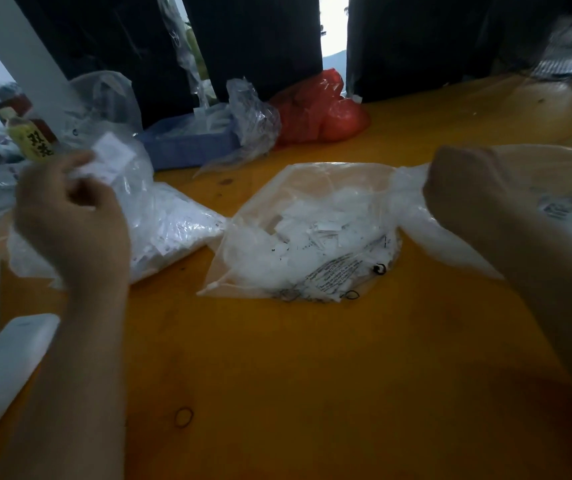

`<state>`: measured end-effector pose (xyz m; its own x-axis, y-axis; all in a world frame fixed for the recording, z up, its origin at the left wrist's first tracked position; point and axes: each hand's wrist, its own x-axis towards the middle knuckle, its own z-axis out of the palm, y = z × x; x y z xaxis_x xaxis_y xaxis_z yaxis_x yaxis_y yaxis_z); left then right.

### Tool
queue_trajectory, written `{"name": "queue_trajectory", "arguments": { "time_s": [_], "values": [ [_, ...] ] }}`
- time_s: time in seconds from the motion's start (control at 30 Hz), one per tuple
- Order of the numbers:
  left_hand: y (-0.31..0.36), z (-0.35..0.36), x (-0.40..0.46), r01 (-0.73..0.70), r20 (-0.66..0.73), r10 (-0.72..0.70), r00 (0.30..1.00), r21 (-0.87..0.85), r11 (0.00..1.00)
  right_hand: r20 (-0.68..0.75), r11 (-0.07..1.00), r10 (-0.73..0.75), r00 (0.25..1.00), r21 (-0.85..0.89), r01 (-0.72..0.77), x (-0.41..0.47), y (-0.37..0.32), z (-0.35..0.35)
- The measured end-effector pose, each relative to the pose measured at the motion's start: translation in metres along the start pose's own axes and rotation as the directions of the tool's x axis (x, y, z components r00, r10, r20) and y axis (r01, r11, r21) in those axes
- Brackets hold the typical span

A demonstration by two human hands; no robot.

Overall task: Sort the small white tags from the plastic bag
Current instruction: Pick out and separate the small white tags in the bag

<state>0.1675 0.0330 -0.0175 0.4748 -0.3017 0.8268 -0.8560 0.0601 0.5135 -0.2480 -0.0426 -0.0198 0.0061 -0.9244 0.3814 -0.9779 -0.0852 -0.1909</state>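
Orange table (312, 358): left hand (70, 216) pinches printed tags (111, 159), print unreadable.

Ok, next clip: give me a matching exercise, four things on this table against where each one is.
Things:
1. red bag
2. blue box
3. rubber band
4. white tags

Places:
A. pinched in the left hand
B. far side of the table, centre
C. alone on bare wood, near edge
D. behind the left-side bag, left of the red one

Pairs: 1-B, 2-D, 3-C, 4-A
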Motion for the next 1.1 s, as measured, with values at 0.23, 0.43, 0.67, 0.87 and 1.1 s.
{"name": "queue_trajectory", "arguments": {
  "time_s": [0.23,0.43,0.67,0.87,1.1],
  "values": [
    [-0.035,-0.019,0.001,0.258,0.246,-0.346,0.905,0.33,0.908,0.407,0.925,0.062,0.911,-0.366,0.101,0.008,0.018,0.011],
    [-0.024,-0.013,-0.004,0.089,0.327,-0.234,0.916,0.402,0.911,0.315,0.941,0.056,0.947,-0.333,0.055,0.004,0.013,0.01],
    [0.008,-0.011,-0.009,0.053,0.208,-0.16,0.965,0.441,0.896,-0.123,0.999,0.008,0.992,0.044,-0.002,0.002,0.003,-0.004],
    [0.086,0.009,-0.058,-0.054,0.364,0.156,0.918,-0.275,0.96,-0.137,0.497,-0.08,0.987,0.853,0.159,-0.036,-0.047,-0.002],
    [0.114,0.026,-0.108,0.462,0.869,0.077,0.489,-0.333,0.822,0.14,0.152,-0.303,0.942,0.984,-0.097,-0.052,-0.07,0.031]
  ]
}}
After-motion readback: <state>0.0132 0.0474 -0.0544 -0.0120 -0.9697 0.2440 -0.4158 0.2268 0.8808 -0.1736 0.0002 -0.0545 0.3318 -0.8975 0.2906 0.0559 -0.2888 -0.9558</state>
